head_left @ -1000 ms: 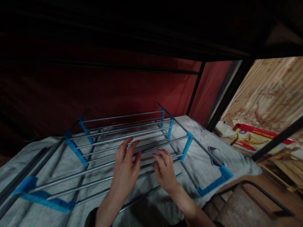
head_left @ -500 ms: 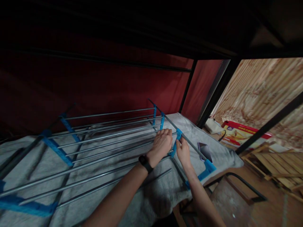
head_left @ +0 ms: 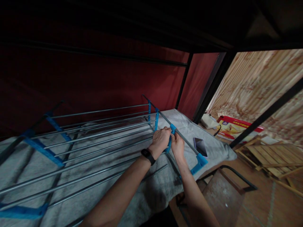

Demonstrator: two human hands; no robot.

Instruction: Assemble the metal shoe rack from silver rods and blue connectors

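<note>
Head view: metal rack (head_left: 94, 132) of grey rods with blue plastic joints lies flat on a grey fleece blanket (head_left: 151, 186) covering a bed-like platform. Both hands are at the rack's right side rail. Left hand (head_left: 161, 140) is curled over the rail with fingers closed around it right at a blue connector (head_left: 172, 130), black band on the wrist. Right hand (head_left: 178, 146) grips just beside it from the near side, fingers wrapped on the same connector or the rail under it, can't tell which. The two hands touch each other.

Another blue corner piece (head_left: 200, 160) sits at the rail's near end, at the blanket edge. Dark phone (head_left: 200, 146) lies flat on the blanket just right of the rail, between the two blue parts.

Surroundings: dark red wall behind the rack, black metal frame posts and a dark slab overhead, like a bunk's lower level. To the right, plywood wall, a red and yellow box (head_left: 236, 129) on the floor, wooden slats (head_left: 272, 157) beside it, reddish tile floor below
</note>
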